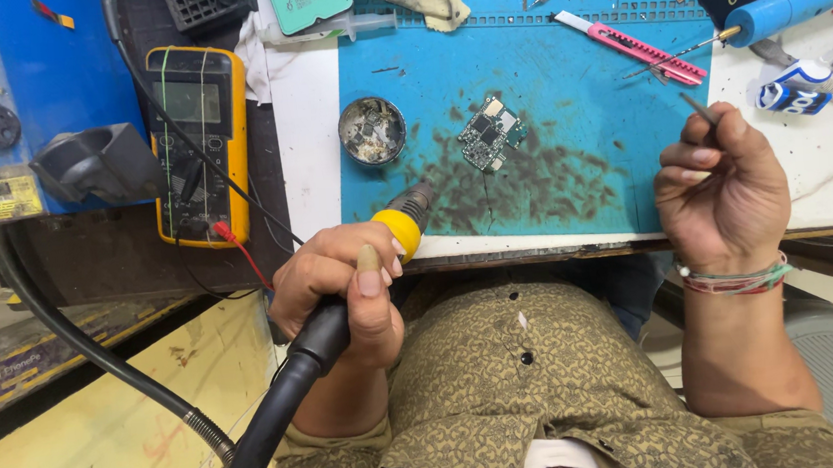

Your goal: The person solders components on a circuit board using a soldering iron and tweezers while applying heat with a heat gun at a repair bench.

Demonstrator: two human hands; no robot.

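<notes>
While the head camera looks straight down at the bench, the left hand (pixel 335 281) is wrapped tight around a hot air wand (pixel 378 257) with a yellow collar, its metal nozzle poking out just over the near edge of the blue mat (pixel 608 127). A thick black hose (pixel 273 427) runs off the back of it, down past the lap. The right hand (pixel 724 187) is curled closed around thin tweezers (pixel 699 107), tips pointing up and away, hovering over the mat's right edge.

The small circuit board (pixel 490 135) sits near the middle of the mat, well apart from both hands, right above a big patch of dark scorch marks. A round tin (pixel 372 129) of crusty stuff sits just left of the mat, and a yellow multimeter (pixel 200 143) is further left on the dark bench. A pink box cutter (pixel 631 45) lies at the top right of the mat.

My take on doing this well: the nozzle looks aimed low and short of the board, so it needs to come up over the part and stay moving in small circles, not parked. Tweezers should be close beside the part before heat goes on. That hose can drag the wrist, so give it some slack.
</notes>
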